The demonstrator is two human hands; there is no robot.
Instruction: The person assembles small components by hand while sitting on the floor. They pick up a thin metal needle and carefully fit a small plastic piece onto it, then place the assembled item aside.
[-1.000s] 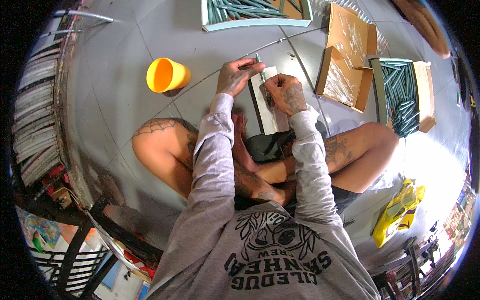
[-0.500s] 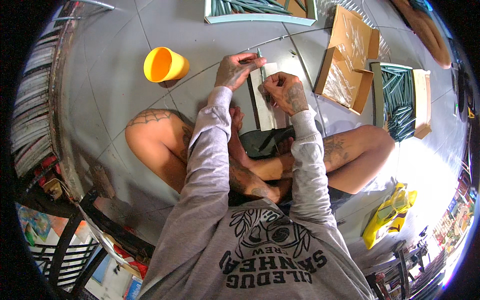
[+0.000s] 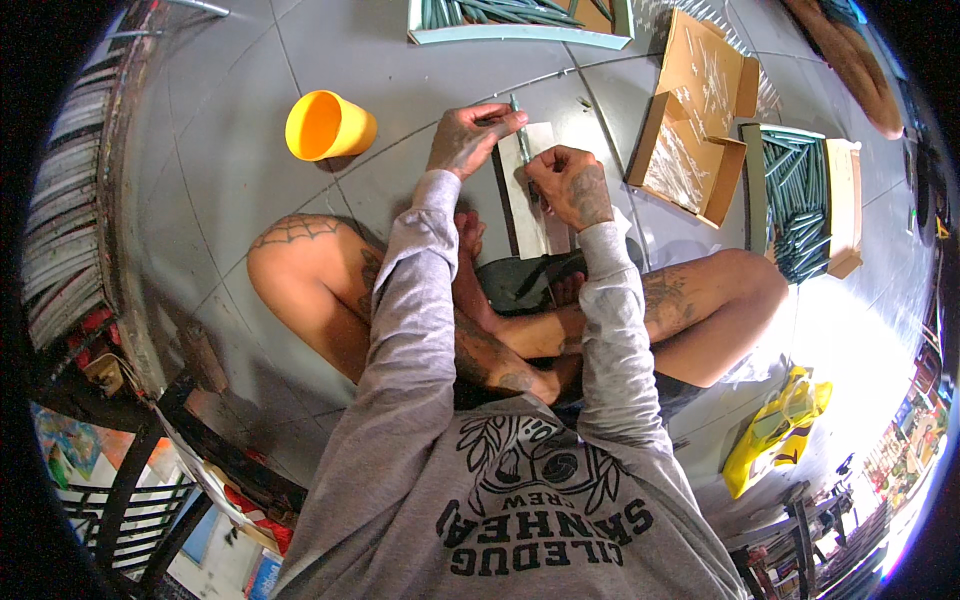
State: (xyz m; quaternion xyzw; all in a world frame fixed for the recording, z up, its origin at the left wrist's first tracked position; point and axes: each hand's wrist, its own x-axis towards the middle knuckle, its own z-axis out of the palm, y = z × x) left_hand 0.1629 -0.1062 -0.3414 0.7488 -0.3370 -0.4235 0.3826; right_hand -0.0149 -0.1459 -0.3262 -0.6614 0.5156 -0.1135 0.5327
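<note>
A slim dark green pen (image 3: 518, 122) stands slightly tilted between my hands. My left hand (image 3: 468, 138) pinches its upper part between thumb and fingers. Lower down, my right hand (image 3: 572, 186) has its fingertips closed at the pen's near end; its fingers hide whatever else may be in that pinch. Beneath both hands lies a pale, flat board (image 3: 528, 225) with a dark left edge, on the floor in front of my crossed legs.
An orange-yellow cup (image 3: 330, 126) stands at left. At the far side is a shallow box (image 3: 520, 35) of green pens. To the right are an opened cardboard box (image 3: 690, 190) with thin whitish pieces and another box (image 3: 843, 205) of green pens. A yellow bag (image 3: 775, 440) lies nearer.
Both hands stay almost in place on the pen, which has shifted very slightly left. The rest of the view looks nearly the same.
</note>
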